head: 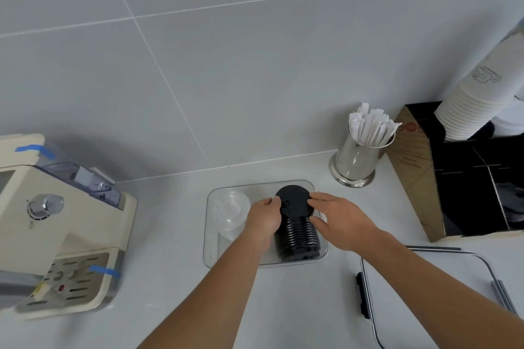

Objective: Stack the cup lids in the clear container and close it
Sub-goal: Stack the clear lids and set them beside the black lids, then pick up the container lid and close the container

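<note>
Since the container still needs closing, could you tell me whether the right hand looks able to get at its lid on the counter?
Probably yes. The right hand is busy on the black lids in the clear container, but the container's lid lies open on the counter just to its right, with nothing between them.

A pale grey tiled wall (226, 65) with thin white grout lines fills the view from nine to three o'clock. Below it, a white countertop (175, 235) spreads toward six o'clock under soft, even light with faint shadows.
</note>
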A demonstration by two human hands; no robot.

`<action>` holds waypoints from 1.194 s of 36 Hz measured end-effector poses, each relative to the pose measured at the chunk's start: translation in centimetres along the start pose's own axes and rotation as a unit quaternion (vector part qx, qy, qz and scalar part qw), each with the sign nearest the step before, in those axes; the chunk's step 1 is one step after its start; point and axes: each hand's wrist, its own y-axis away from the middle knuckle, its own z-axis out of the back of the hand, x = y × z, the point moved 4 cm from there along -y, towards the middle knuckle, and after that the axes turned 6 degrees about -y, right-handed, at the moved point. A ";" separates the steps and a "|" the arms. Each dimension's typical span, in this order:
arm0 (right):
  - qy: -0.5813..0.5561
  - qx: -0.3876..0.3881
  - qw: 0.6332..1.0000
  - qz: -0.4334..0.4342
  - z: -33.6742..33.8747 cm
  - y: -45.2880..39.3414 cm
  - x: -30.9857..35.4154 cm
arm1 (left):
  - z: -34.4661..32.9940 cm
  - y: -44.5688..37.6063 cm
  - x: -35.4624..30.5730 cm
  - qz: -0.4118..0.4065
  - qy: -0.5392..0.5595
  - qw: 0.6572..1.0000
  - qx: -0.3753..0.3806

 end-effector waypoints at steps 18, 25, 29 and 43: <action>-0.393 -0.134 0.902 -0.118 3.4 6.7 -0.5 | 3.5 7.8 0.4 -0.033 0.091 0.995 0.034; -0.694 -0.138 0.691 -0.145 4.0 10.7 -2.6 | 2.5 11.7 2.8 -0.001 0.215 0.975 0.050; -0.752 -0.138 0.623 -0.164 4.4 13.2 -4.6 | 1.4 13.1 4.4 0.008 0.258 0.964 0.063; -0.760 -0.160 0.602 -0.186 6.0 21.5 -12.1 | -4.1 14.8 8.8 0.073 0.273 0.957 0.058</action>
